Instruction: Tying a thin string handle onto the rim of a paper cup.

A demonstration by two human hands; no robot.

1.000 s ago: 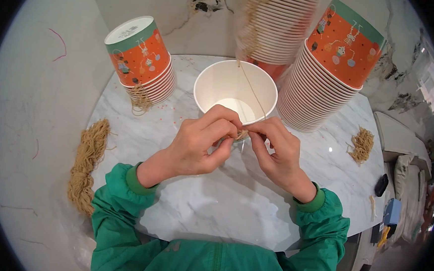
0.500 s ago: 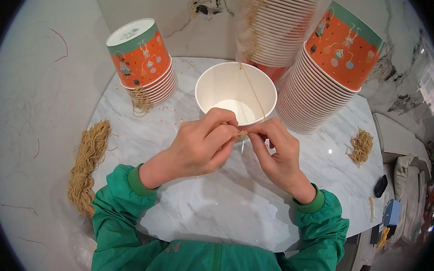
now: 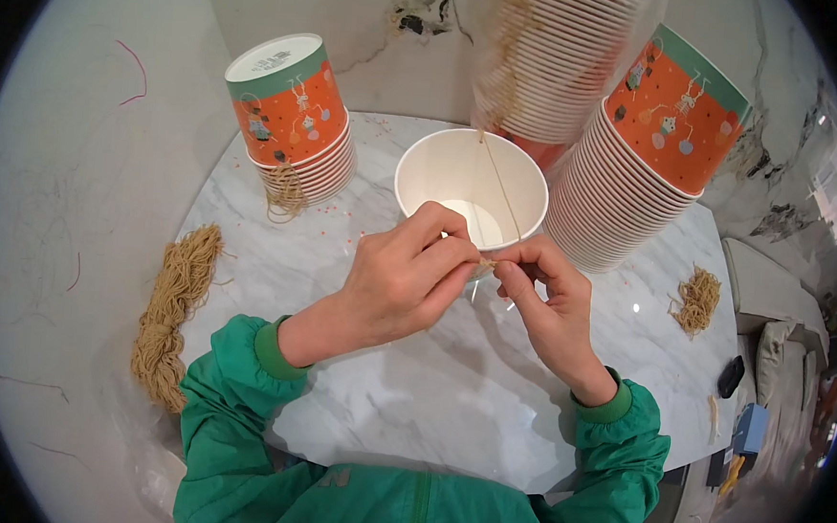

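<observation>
In front of me a white paper bucket (image 3: 434, 171) stands with its mouth up. A tan string (image 3: 502, 188) runs from its far rim across the opening to the near rim. At that near rim my left hand (image 3: 403, 275) is closed, pinching the string's end between thumb and fingers. My right hand (image 3: 555, 303) pinches the same small bit of string from the other side, thumb against forefinger. The fingertips almost meet, and they hide most of the string there and part of the bucket's near side.
Upturned orange-and-green bucket stacks stand at left (image 3: 293, 120) and right (image 3: 671, 124); a tall bagged stack (image 3: 565, 60) rises behind. A tan string bundle (image 3: 174, 314) lies at the left table edge, a smaller clump (image 3: 697, 301) at the right. A black object (image 3: 731, 376) lies near the right edge.
The whole view has shifted, so things sit slightly farther right and lower. Both hands still pinch the string at the near rim, with the left fingers now closer to the right.
</observation>
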